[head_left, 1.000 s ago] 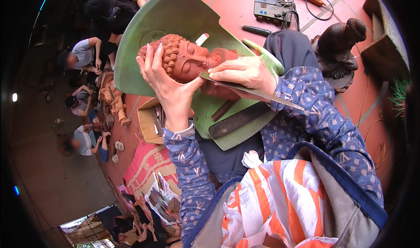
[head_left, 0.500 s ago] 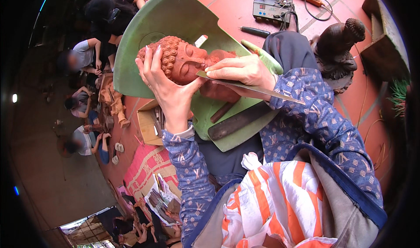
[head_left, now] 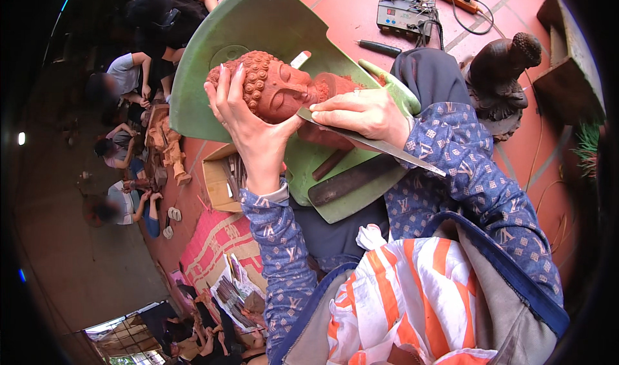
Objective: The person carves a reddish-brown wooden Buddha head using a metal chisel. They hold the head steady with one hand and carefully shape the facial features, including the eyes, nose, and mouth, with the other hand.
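A reddish-brown carved wooden head point(head_left: 274, 88) with a knobbly curled scalp lies on its side on a green plastic chair seat point(head_left: 213, 75). My left hand point(head_left: 248, 123) cups the head from below, fingers spread over the curls. My right hand point(head_left: 364, 114) grips a long flat metal blade point(head_left: 380, 147), its tip pressed against the face near the chin and neck. Both forearms wear blue patterned sleeves.
A dark carved statue point(head_left: 506, 75) stands on the red tiled floor at right, near a grey electronic box point(head_left: 403, 10) with cables. A dark bar point(head_left: 351, 179) lies on the green seat. A cardboard box of tools point(head_left: 222, 175) sits below. Other people point(head_left: 126, 88) work at left.
My right hand and the blade have shifted slightly along the head's lower face. My left hand keeps the same hold on the head.
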Motion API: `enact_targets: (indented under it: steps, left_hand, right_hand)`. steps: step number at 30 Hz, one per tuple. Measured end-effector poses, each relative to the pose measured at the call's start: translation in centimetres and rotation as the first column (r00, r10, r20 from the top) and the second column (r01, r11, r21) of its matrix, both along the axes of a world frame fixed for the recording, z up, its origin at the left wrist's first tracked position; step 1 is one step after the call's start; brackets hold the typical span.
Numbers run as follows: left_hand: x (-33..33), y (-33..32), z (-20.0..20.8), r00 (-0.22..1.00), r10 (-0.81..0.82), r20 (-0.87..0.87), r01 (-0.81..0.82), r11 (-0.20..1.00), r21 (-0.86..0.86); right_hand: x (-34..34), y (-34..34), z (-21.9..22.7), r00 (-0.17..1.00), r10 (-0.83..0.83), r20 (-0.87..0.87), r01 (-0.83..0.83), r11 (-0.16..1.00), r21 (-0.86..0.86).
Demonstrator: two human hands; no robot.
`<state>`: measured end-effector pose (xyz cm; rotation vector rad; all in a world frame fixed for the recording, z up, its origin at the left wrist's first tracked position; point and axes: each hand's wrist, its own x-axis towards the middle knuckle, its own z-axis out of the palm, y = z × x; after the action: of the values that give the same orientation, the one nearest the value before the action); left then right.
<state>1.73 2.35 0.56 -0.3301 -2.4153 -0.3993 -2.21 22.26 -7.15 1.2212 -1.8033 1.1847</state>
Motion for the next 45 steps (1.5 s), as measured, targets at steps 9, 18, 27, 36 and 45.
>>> enact_targets:
  steps: [9,18,27,36,45]
  left_hand:
    - [-0.1,0.0,0.0,1.0,-0.01,-0.002,0.01,1.0,0.001]
    - [-0.3,-0.1,-0.1,1.0,-0.019,-0.008,0.019,1.0,-0.002]
    - [-0.3,0.2,-0.1,0.999,-0.009,-0.034,0.008,1.0,-0.021]
    - [-0.5,-0.4,-0.5,0.999,-0.025,-0.037,0.024,0.999,-0.033]
    - [-0.4,-0.3,-0.8,0.998,-0.023,-0.052,0.022,1.0,-0.021]
  right_hand:
    - [0.4,-0.2,0.0,0.999,-0.045,-0.03,0.045,0.999,-0.011]
    - [0.9,-0.3,0.8,0.996,-0.083,-0.04,0.084,0.996,0.027]
    - [1.1,0.0,0.8,0.994,-0.078,-0.074,0.082,0.995,0.063]
    - [1.6,0.1,1.9,0.995,-0.059,-0.078,0.07,0.985,0.156]
    - [1.1,-0.4,1.7,0.985,-0.113,-0.127,0.13,0.983,0.133]
